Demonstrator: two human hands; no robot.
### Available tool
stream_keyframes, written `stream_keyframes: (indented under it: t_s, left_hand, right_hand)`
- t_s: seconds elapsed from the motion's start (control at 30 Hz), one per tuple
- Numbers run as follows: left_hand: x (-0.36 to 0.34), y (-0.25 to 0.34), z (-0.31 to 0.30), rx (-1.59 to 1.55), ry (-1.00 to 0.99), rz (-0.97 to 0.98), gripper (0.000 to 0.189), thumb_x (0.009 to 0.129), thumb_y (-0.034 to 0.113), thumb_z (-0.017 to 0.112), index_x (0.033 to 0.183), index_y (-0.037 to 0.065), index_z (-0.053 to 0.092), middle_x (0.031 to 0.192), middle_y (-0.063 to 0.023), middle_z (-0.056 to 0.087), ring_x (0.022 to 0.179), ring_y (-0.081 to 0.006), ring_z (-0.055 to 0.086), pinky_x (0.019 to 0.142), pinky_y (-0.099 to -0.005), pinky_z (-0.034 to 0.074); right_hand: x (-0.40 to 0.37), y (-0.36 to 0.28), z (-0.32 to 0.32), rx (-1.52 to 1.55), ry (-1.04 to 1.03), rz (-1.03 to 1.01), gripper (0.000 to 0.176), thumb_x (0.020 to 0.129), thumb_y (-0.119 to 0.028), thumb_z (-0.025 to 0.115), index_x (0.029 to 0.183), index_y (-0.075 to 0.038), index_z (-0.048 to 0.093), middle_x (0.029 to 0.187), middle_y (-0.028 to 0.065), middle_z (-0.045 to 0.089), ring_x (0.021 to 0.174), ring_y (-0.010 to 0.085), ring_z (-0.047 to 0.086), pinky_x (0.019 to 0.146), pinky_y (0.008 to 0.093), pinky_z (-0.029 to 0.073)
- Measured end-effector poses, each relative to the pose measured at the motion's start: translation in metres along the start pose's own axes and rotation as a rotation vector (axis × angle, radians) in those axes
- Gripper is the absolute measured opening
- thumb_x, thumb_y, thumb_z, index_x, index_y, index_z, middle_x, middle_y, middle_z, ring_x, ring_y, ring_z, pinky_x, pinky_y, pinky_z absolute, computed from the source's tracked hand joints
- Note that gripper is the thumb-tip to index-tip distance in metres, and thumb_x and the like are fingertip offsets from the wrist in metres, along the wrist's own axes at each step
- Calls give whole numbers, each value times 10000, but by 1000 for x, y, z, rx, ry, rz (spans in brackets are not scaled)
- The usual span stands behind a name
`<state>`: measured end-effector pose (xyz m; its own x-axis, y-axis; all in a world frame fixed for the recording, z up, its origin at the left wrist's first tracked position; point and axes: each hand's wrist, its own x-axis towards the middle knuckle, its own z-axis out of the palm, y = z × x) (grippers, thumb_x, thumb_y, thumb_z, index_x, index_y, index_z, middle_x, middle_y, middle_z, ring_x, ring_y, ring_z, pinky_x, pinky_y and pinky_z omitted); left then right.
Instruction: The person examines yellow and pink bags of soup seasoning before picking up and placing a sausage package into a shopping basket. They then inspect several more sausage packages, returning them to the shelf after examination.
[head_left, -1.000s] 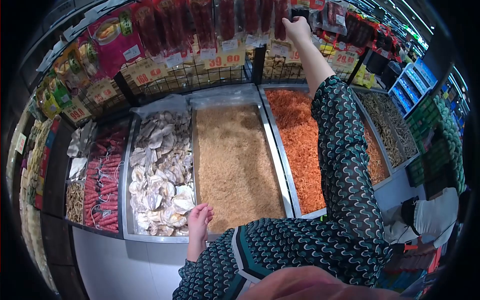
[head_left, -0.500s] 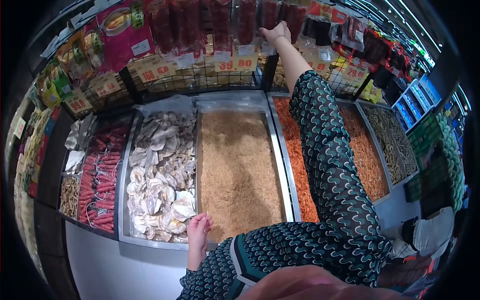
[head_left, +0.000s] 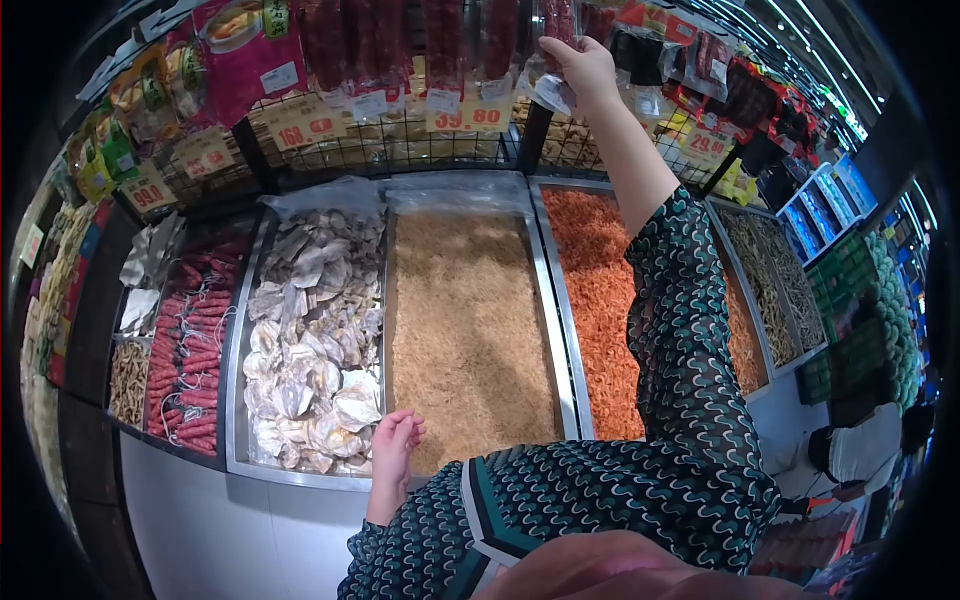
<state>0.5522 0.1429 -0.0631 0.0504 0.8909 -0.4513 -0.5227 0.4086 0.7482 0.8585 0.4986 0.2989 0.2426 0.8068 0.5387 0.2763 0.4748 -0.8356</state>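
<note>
At the top of the head view my right hand [head_left: 582, 75] grips a clear plastic packet of dark red sausages [head_left: 556, 22] in the hanging row. A white label shows at the packet's lower end. More red sausage packets [head_left: 440, 45] hang to its left. My left hand [head_left: 397, 443] is low over the front edge of the trays, fingers loosely curled together, with nothing visible in them. It is nearest to the pale dried fish pieces [head_left: 310, 385] and a tray of tiny tan dried shrimp [head_left: 470, 330].
Orange dried shrimp [head_left: 600, 300] fill the tray under my right arm. Bundled red sausages [head_left: 195, 370] lie in a tray at left. Price cards [head_left: 468, 118] hang along a black wire rack [head_left: 385, 140]. Small dried fish [head_left: 755, 260] lie at right.
My right hand has closed on a sausage packet and drawn it toward me, out of line with the others. My left hand stays low and curled. The view has shifted slightly.
</note>
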Motion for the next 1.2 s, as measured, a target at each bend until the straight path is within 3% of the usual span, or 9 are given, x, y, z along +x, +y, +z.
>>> stream_keyframes:
  t_s: [0.07, 0.2, 0.27, 0.4, 0.5, 0.63, 0.73, 0.9, 1.2]
  left_hand:
    - [1, 0, 2, 16, -19, -11, 191, 903, 144, 556, 1067, 48, 539, 912, -70, 629, 765, -138, 602, 679, -246, 477]
    - [2, 4, 12, 58, -86, -34, 185, 904, 137, 552, 1064, 45, 542, 923, -69, 632, 774, -134, 606, 687, -247, 481]
    - [1, 10, 21, 84, -133, -14, 205, 917, 140, 533, 1092, 32, 535, 947, -79, 628, 811, -135, 602, 714, -251, 483]
    - [1, 22, 40, 84, -261, 29, 266, 924, 167, 527, 1134, 3, 532, 1001, -91, 625, 850, -134, 598, 742, -241, 479]
    - [0, 36, 66, 104, -362, 80, 310, 946, 202, 495, 1169, -13, 504, 1020, -101, 610, 868, -142, 594, 760, -249, 478]
    - [-3, 45, 102, 168, -461, 128, 371, 940, 244, 513, 1206, -14, 502, 1032, -76, 612, 870, -121, 590, 755, -233, 473]
    - [0, 41, 124, 207, -440, 157, 405, 878, 271, 620, 1153, -16, 541, 1011, -79, 631, 862, -99, 586, 748, -232, 473]
    - [0, 35, 142, 189, -390, 200, 207, 850, 173, 653, 946, -8, 621, 809, -24, 651, 674, -69, 573, 620, -203, 453]
    - [11, 28, 132, 88, -410, 149, 214, 830, 202, 676, 933, 19, 634, 747, 9, 620, 598, -38, 489, 561, -186, 390]
  right_hand:
    - [-25, -32, -6, -88, 4, 21, 267, 766, -220, 726, 890, -20, 600, 776, 23, 606, 700, 93, 569, 591, 271, 467]
    - [-63, -42, -28, 32, -141, 9, 263, 801, -195, 703, 957, -17, 590, 877, 42, 622, 789, 111, 598, 677, 261, 501]
    - [-106, -40, -34, 211, -249, 0, 284, 807, -204, 703, 978, -11, 586, 848, 39, 638, 748, 70, 606, 602, 197, 476]
    - [-240, -32, -44, 409, -494, 366, 283, 883, -129, 599, 1123, 11, 546, 928, 18, 635, 789, 50, 590, 631, 170, 446]
    - [-324, -9, -48, 347, -490, 582, 267, 861, -112, 621, 1082, 29, 573, 888, 23, 630, 735, 54, 552, 634, 211, 434]
    - [-397, 18, -53, 226, -450, 709, 259, 849, -112, 633, 1066, 26, 600, 839, 36, 642, 734, 78, 582, 642, 217, 449]
    - [-423, 11, -51, 256, -428, 803, 269, 846, -100, 634, 1077, 35, 596, 850, 50, 653, 748, 93, 609, 652, 219, 475]
    - [-442, 12, -58, 212, -457, 815, 285, 855, -98, 625, 1104, 36, 597, 907, 67, 664, 791, 109, 626, 700, 233, 499]
    - [-451, 12, -59, 381, -341, 832, 288, 907, -148, 564, 1140, 20, 587, 959, 54, 656, 844, 103, 616, 704, 232, 496]
